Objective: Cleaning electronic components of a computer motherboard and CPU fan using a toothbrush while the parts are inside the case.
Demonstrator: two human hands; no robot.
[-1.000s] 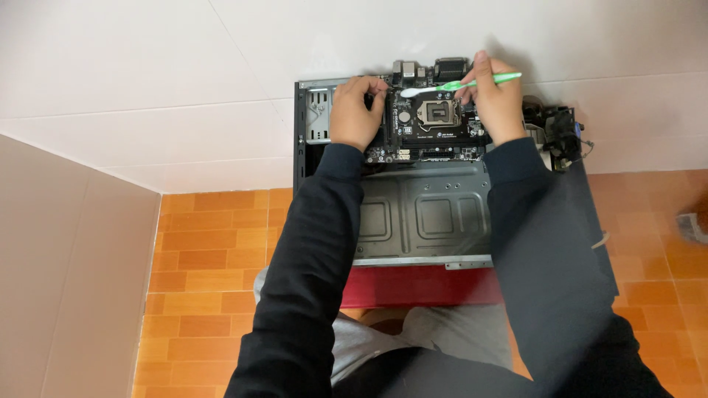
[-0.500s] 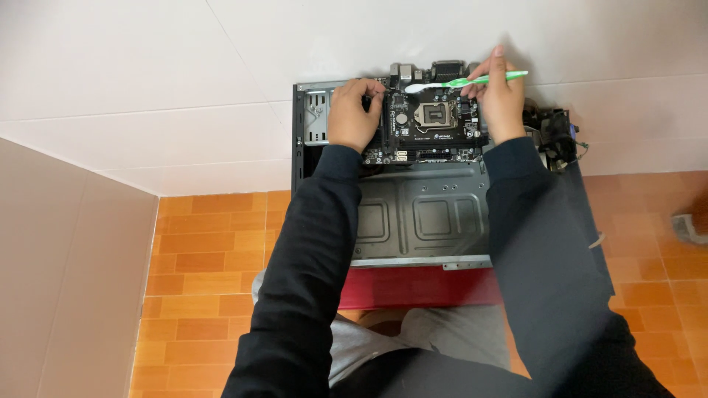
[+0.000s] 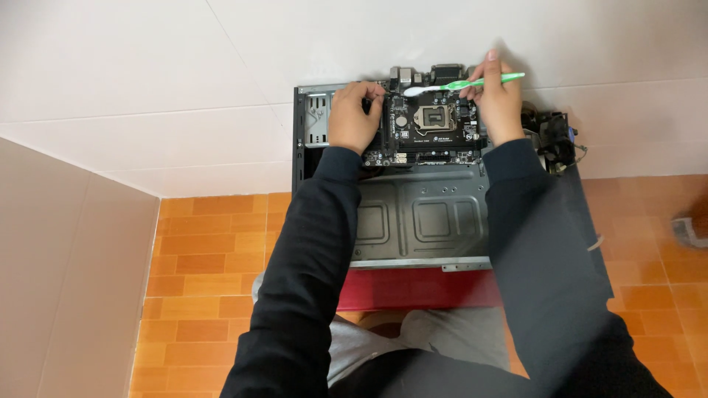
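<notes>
A black motherboard point(image 3: 431, 129) lies inside an open grey computer case point(image 3: 413, 214) on the floor against a white wall. My left hand point(image 3: 354, 114) grips the board's left edge. My right hand point(image 3: 498, 103) holds a green and white toothbrush point(image 3: 461, 85), its white head pointing left over the board's top edge, above the square processor socket point(image 3: 431, 116). Both arms wear dark sleeves.
A black fan part with wires point(image 3: 553, 140) sits right of the case. The case rests on a red base point(image 3: 420, 287) above my grey-trousered knees. Orange floor tiles point(image 3: 214, 258) lie to the left, a beige panel point(image 3: 66, 280) at far left, and a small grey object point(image 3: 689, 228) at far right.
The toothbrush head has shifted slightly up and left along the board's top area. My left hand stays on the board's left edge.
</notes>
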